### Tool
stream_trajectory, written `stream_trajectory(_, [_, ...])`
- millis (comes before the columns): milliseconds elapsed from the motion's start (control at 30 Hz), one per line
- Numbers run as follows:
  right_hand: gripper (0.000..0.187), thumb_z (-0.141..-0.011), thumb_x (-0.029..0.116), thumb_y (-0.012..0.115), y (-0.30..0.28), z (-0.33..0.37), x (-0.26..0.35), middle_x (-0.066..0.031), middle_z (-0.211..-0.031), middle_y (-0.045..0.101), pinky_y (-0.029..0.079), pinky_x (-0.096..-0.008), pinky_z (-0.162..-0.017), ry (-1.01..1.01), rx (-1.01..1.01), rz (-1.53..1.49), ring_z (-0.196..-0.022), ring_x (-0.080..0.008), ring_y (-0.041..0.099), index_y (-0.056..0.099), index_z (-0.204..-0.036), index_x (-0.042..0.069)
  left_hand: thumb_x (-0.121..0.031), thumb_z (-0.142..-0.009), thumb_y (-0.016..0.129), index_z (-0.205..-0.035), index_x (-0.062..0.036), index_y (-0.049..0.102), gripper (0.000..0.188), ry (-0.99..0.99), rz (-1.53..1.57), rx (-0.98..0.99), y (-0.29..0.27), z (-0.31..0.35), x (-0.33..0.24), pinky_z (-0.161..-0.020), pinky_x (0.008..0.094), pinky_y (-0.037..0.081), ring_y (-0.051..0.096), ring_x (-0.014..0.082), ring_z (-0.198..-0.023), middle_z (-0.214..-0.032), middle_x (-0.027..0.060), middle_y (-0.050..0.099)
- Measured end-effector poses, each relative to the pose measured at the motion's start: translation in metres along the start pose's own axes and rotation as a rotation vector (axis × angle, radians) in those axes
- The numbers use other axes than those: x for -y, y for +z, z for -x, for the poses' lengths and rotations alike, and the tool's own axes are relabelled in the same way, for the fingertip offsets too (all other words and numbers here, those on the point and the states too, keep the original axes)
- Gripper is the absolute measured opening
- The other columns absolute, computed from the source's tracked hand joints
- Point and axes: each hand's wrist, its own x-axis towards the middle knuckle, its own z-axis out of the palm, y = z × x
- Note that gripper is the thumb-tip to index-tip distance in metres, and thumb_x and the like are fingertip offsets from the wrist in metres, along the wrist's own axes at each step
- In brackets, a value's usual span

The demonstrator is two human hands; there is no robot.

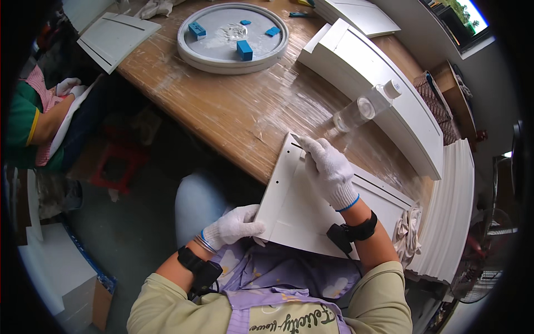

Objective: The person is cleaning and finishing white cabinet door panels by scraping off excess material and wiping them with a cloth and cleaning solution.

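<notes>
A white panel [300, 209] with a long groove and small dark holes lies tilted across the table's near edge and my lap. My left hand [236, 225], in a white knitted glove, grips its near left edge, thumb on top. My right hand [329, 170], gloved too, is over the far left corner. Its fingers are pressed together at the end of the groove; whatever small thing they may hold is hidden. A crumpled whitish cloth [409, 236] lies at the panel's right end.
The wooden table [233, 111] bears a round grey tray [233, 68] with blue blocks [245, 50], a clear bottle [361, 108] and stacked white panels [384, 83]. More panels [445, 217] stand at right. At left sits another person [44, 122], near a red stool [119, 158].
</notes>
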Motion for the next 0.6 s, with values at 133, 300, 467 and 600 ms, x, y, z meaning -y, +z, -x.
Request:
stream_trajectory(133, [0.041,-0.083,0.007,0.055,0.009,-0.012,-0.006,-0.0126,-0.091,0.058,0.052,-0.0410,-0.063,-0.006,0.176,0.218,-0.075,-0.0326,0.062,0.053,-0.124,0.011,-0.026,-0.087,0.068,-0.130,0.0018,0.046,0.055,-0.025,0.018,0.006,0.003,-0.001,0.001,-0.077,0.0303,0.056,0.064,0.0152,-0.088,-0.105,0.0101,0.064])
stream_trajectory(300, [0.041,-0.082,0.004,0.055,0.002,-0.013,-0.015,-0.0135,-0.092,0.058,0.051,-0.0411,-0.061,-0.148,0.264,0.053,-0.072,-0.0327,0.062,0.055,-0.123,0.010,-0.025,-0.087,0.068,-0.131,0.0017,0.045,0.056,-0.074,0.057,0.037,-0.003,0.001,-0.001,-0.078,0.0301,0.055,0.063,0.0148,-0.091,-0.108,0.0103,0.063])
stream_trajectory(467, [0.040,-0.082,0.006,0.056,0.005,-0.018,-0.015,-0.0123,-0.095,0.059,0.052,-0.0402,-0.061,-0.034,0.258,0.129,-0.072,-0.0322,0.062,0.057,-0.121,0.013,-0.025,-0.087,0.069,-0.131,0.0016,0.045,0.057,-0.098,0.074,0.051,-0.004,-0.002,0.002,-0.079,0.0303,0.055,0.062,0.0150,-0.093,-0.109,0.0103,0.062])
stream_trajectory(600, [0.042,-0.083,0.005,0.054,0.008,-0.008,-0.019,-0.0120,-0.094,0.059,0.052,-0.0392,-0.060,-0.283,0.198,-0.049,-0.074,-0.0320,0.063,0.053,-0.125,0.014,-0.025,-0.087,0.069,-0.131,0.0021,0.045,0.057,-0.083,0.108,0.034,-0.004,0.000,0.004,-0.079,0.0306,0.055,0.062,0.0152,-0.093,-0.109,0.0102,0.062])
